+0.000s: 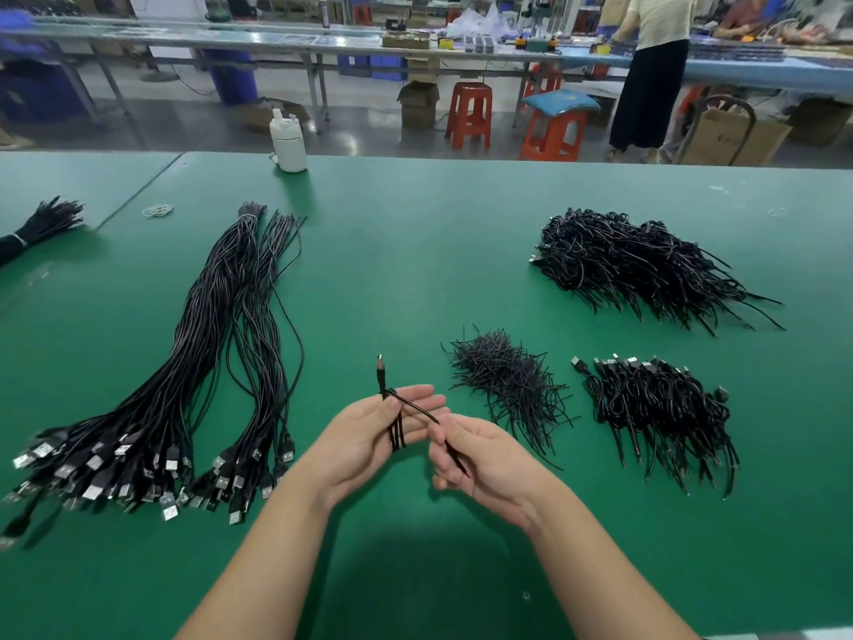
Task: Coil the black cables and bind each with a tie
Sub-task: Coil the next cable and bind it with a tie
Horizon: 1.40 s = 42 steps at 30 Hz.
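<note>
Above the near middle of the green tabletop (415,251), the left hand (369,436) lies palm up, fingers nearly straight, carrying a folded black cable coil (398,427). The coil's long axis runs toward the far edge, its plug end pointing away. The right hand (480,455) pinches a thin black tie (454,457) that slants from the coil's top toward the near right.
</note>
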{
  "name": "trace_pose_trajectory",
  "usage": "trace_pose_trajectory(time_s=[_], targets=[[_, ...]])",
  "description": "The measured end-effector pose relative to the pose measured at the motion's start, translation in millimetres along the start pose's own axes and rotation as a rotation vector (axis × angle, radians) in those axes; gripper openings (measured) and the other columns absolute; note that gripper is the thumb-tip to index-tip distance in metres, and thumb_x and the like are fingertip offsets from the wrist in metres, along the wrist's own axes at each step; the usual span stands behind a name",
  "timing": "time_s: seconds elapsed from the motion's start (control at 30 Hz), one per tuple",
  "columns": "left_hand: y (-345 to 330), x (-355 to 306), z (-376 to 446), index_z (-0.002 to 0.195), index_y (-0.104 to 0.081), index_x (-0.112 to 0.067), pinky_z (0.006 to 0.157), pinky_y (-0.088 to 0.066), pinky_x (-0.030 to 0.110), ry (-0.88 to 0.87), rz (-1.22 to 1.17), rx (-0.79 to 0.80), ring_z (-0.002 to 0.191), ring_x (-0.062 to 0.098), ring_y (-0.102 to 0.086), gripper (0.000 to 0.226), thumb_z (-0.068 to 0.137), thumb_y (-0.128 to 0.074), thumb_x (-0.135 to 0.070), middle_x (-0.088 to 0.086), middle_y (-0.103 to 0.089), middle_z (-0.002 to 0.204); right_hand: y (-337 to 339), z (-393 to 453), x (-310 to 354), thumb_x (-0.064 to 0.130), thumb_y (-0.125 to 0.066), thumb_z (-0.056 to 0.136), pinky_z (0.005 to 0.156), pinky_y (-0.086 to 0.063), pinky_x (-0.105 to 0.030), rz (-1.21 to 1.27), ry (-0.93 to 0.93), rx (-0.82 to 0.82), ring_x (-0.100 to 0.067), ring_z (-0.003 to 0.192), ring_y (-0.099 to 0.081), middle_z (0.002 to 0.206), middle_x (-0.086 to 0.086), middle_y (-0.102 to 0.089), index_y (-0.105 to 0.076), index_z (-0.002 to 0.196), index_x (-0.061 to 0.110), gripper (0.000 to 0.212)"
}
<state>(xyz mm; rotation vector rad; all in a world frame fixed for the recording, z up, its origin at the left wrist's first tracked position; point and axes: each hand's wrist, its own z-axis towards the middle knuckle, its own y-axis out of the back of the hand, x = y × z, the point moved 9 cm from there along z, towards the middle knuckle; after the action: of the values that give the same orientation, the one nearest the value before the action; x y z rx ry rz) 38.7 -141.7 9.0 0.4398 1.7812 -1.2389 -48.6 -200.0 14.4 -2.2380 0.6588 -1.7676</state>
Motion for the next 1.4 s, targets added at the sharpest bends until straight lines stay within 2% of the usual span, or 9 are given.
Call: trace_pose_trajectory(time_s=[0.2, 0.4, 0.53, 0.63, 0.73, 0.9, 1.07, 1.23, 1.4], targets=[[-3.5, -0.8, -2.7, 0.131, -0.049, 0.010, 0.098, -0.052, 0.040, 0.046, 0.091, 0.047, 0.119, 0.039, -0.061, 0.043, 0.099, -0.041, -0.017, 0.027, -0.060, 0.130, 7.3, -4.1, -6.4, 0.020, -0.046, 0.103, 0.063, -0.048, -0.029, 0.147, 0.003, 0.026, -0.014, 0.055, -0.044, 0.065, -0.003, -0.056, -0.060, 0.082, 0.014, 0.026], [-17.5, -1.1, 3.2, 0.123, -0.053, 0.010, 0.088, -0.056, 0.038, 0.024, -0.126, -0.041, 0.117, 0.038, -0.062, 0.044, 0.099, -0.039, -0.024, 0.029, -0.062, 0.124, 2.4, -3.3, -24.1, 0.014, -0.040, 0.105, 0.065, -0.046, -0.028, -0.346, -0.037, 0.021, -0.015, 0.056, -0.054, 0.063, -0.001, -0.061, -0.056, 0.078, 0.017, 0.032], [-23.3, -1.3, 4.7, 0.095, -0.061, 0.001, 0.062, -0.057, 0.032, -0.010, -0.168, -0.151, 0.081, 0.029, -0.072, 0.031, 0.093, -0.047, -0.026, 0.023, -0.071, 0.099, 11.0, 0.9, -17.5, 0.007, -0.046, 0.102, 0.069, -0.049, -0.031, -0.516, 0.031, -0.124, -0.017, 0.061, -0.058, 0.065, -0.003, -0.064, -0.061, 0.077, 0.012, 0.029], [-28.0, -1.6, 3.0, 0.079, -0.069, -0.009, 0.048, -0.044, 0.030, 0.010, -0.086, -0.155, 0.052, 0.020, -0.051, 0.033, 0.095, -0.047, -0.028, 0.022, -0.064, 0.083, 13.1, 0.4, -8.2, 0.003, -0.059, 0.095, 0.086, -0.050, -0.029, -0.503, 0.100, -0.150, -0.013, 0.081, -0.063, 0.082, 0.001, -0.070, -0.066, 0.086, 0.015, 0.017], [-32.4, -2.7, 3.6, 0.075, -0.071, -0.010, 0.048, -0.041, 0.028, 0.005, -0.055, -0.116, 0.047, 0.018, -0.040, 0.037, 0.096, -0.047, -0.027, 0.013, -0.044, 0.068, 8.1, 0.6, -4.0, -0.003, -0.065, 0.089, 0.093, -0.048, -0.022, -0.315, 0.123, -0.079, -0.007, 0.095, -0.065, 0.093, 0.009, -0.072, -0.065, 0.106, 0.015, 0.025], [-43.2, -0.7, 0.7, 0.082, -0.076, -0.006, 0.074, -0.057, 0.036, 0.028, -0.006, 0.000, 0.069, 0.027, -0.064, 0.034, 0.096, -0.051, -0.025, 0.023, -0.066, 0.080, 11.1, 1.0, -4.2, 0.000, -0.076, 0.081, 0.086, -0.050, -0.018, -0.254, 0.131, -0.186, -0.008, 0.093, -0.065, 0.092, 0.001, -0.069, -0.064, 0.111, 0.011, 0.034], [-53.4, -0.4, -2.1, 0.092, -0.072, 0.003, 0.094, -0.054, 0.041, 0.125, 0.058, 0.172, 0.109, 0.042, -0.064, 0.028, 0.093, -0.060, -0.022, 0.035, -0.061, 0.122, 15.6, -0.9, -1.3, 0.001, -0.077, 0.080, 0.099, -0.049, -0.042, -0.252, 0.156, -0.292, -0.022, 0.092, -0.060, 0.093, -0.032, -0.066, -0.063, 0.101, -0.015, 0.030], [-58.0, -6.3, -8.6, 0.103, -0.068, 0.007, 0.108, -0.042, 0.046, 0.224, 0.144, 0.365, 0.127, 0.049, -0.049, 0.031, 0.096, -0.057, -0.021, 0.037, -0.052, 0.133, 15.7, -3.9, 3.3, 0.003, -0.080, 0.078, 0.075, -0.046, -0.034, -0.297, 0.200, -0.285, -0.018, 0.079, -0.053, 0.079, -0.012, -0.059, -0.060, 0.098, -0.011, 0.031], [-41.7, 2.1, -8.7, 0.104, -0.070, 0.009, 0.101, -0.050, 0.038, 0.258, 0.340, 0.128, 0.115, 0.039, -0.062, 0.033, 0.100, -0.051, -0.018, 0.027, -0.067, 0.116, 24.5, -3.9, -2.2, 0.014, -0.086, 0.072, 0.071, -0.049, -0.029, -0.407, 0.185, -0.364, -0.011, 0.073, -0.057, 0.076, 0.001, -0.066, -0.066, 0.088, 0.013, 0.026]])
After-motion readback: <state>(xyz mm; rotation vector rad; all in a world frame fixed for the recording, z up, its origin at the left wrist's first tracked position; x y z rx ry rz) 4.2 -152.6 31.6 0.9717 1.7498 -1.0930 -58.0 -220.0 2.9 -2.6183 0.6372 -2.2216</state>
